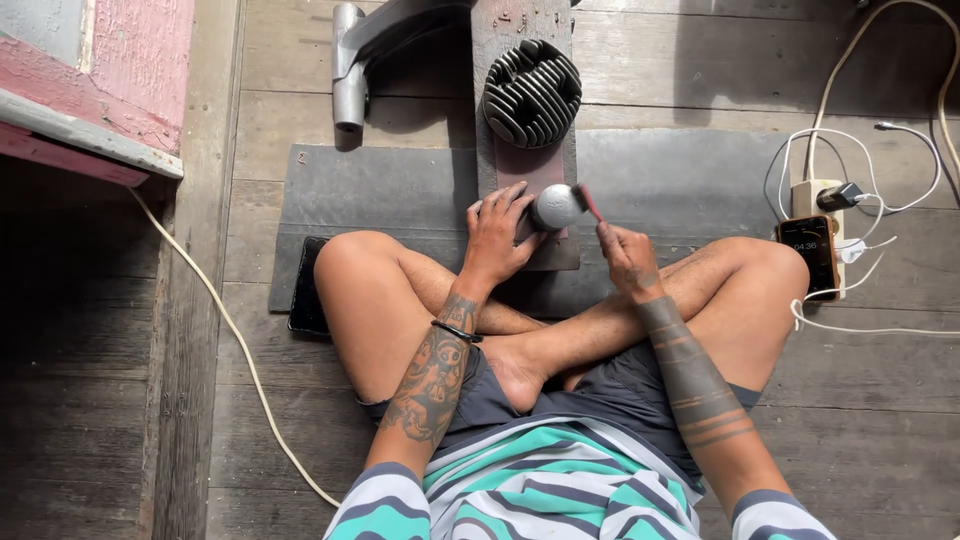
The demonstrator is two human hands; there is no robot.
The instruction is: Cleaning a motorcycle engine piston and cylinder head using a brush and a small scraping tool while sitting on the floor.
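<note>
My left hand (497,235) gripped the round metal part (556,207) at the near end of the board (520,60). My right hand (625,255) pinched a small red brush (590,202) against it, apparently mid-cleaning; turning the part seemed due next.

A makeshift home workshop: bare plank floor (860,420), finned engine cylinder (531,92), charging phone (811,255)

Person sits cross-legged, knees out L and R, bare feet tucked in. Both forearms tattooed, reaching fwd over the shins. Left hand (497,232) palm down, fingers curled in a grip, dark band at the wrist. Right hand (624,255) close by, just apart from left, fingers pinched shut, thumb up.
</note>
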